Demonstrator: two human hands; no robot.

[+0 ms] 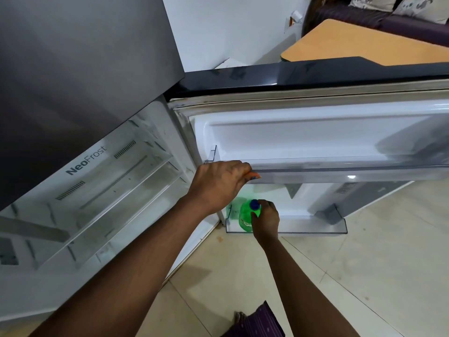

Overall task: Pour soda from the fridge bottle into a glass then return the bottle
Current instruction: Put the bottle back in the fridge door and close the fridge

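Note:
A green soda bottle (245,216) with a blue cap stands in the lowest clear shelf (315,229) of the open fridge door, at its left end. My right hand (266,221) grips the bottle around its neck and shoulder, just under the cap. My left hand (220,182) holds the front rail of the door shelf (340,170) above, fingers curled over its edge. No glass is in view.
The fridge interior (102,190) with glass shelves lies to the left. The open door (315,76) stretches right across the view. A tan table top (359,42) and a sofa with cushions sit behind it. Beige tiled floor lies below.

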